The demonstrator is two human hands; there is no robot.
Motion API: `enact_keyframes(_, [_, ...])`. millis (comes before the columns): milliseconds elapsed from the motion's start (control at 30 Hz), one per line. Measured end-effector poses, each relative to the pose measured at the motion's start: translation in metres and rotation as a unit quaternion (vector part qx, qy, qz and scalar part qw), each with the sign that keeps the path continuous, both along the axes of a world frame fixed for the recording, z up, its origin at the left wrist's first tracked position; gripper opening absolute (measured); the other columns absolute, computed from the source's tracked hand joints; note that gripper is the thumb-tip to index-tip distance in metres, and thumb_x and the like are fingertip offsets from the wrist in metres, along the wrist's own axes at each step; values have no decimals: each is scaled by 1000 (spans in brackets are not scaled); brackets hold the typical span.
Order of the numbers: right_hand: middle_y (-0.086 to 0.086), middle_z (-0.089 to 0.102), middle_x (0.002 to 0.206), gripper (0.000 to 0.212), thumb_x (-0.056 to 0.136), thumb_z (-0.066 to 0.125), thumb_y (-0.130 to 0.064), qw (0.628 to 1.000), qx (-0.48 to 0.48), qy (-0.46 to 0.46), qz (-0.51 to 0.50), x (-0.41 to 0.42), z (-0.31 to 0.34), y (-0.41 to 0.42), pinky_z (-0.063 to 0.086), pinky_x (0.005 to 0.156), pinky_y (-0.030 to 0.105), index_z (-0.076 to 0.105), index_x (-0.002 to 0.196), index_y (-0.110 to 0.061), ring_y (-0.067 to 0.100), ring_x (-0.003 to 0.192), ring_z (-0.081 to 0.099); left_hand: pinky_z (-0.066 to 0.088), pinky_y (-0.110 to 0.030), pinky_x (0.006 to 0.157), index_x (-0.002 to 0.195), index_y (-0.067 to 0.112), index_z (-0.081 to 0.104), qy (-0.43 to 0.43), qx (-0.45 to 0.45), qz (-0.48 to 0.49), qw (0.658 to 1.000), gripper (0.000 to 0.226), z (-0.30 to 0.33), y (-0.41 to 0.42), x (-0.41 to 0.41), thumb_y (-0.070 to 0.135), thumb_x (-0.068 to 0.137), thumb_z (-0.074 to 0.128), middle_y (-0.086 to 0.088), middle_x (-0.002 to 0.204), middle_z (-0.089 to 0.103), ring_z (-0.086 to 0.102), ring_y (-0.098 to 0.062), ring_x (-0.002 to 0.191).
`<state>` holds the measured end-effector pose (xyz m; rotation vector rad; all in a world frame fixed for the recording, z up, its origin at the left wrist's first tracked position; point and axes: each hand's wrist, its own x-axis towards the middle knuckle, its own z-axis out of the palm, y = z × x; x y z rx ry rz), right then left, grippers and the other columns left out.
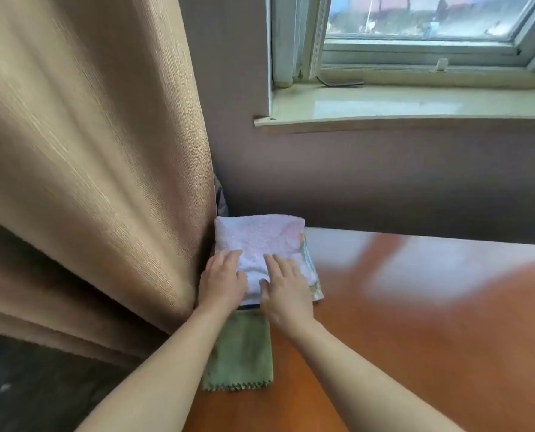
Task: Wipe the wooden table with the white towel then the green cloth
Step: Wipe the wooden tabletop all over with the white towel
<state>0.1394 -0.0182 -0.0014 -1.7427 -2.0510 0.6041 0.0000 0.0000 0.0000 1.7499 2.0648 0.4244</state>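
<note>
A folded white towel (260, 241) lies at the far left corner of the glossy wooden table (415, 322), against the wall. My left hand (222, 280) rests flat on the towel's near left part, fingers straight. My right hand (285, 291) lies flat on its near right part, fingers pointing away from me. A folded green cloth (241, 353) with a zigzag edge sits on the table just in front of the towel, between my forearms, its far end hidden under my wrists.
A heavy tan curtain (88, 182) hangs at the left, touching the table's left edge and the towel. A grey wall and a window sill (400, 116) stand behind the table. The wooden surface stretches to the right.
</note>
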Motion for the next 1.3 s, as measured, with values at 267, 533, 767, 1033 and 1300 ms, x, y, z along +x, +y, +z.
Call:
enact_keyframes(267, [-7,-8,163,61,99,21,-47,998,-34,-47,25,-36,-66,66,-10,118,46,3,155,-30,20,149,-14,35,-34,105,130,11,52,-83,97,64,990,49,-47,22,-9,12,82,66,-14,140,41,42,-30,128])
enact_keyframes(533, [-11,-7,162,62,97,23,-51,998,-16,-58,7,-22,-74,65,-17,115,39,5,154,-35,13,146,-16,23,-29,110,148,15,26,-78,-54,103,990,69,-34,33,4,24,88,60,-8,153,26,27,-22,139])
enact_keyframes(767, [-11,-9,162,60,99,23,-52,997,-44,-64,-9,11,-67,67,-18,116,40,4,154,-38,15,148,-16,32,-33,103,142,21,35,-73,-85,94,989,68,-18,45,29,24,83,67,-6,144,41,38,-26,131])
enact_keyframes(1033, [-17,-22,154,69,87,-1,-60,988,-70,-120,-71,94,-65,59,-13,118,41,-4,152,-40,13,147,-18,32,-31,101,145,27,26,-95,-91,1,991,67,-16,51,109,24,88,61,-4,141,40,40,-25,127])
enact_keyframes(1300, [-14,-8,162,59,97,20,-52,975,-131,-121,-134,180,-55,46,-11,119,41,5,153,-39,9,148,-12,32,-30,102,144,22,28,-99,-69,-92,988,65,-21,42,188,23,88,60,-10,129,46,46,-27,121])
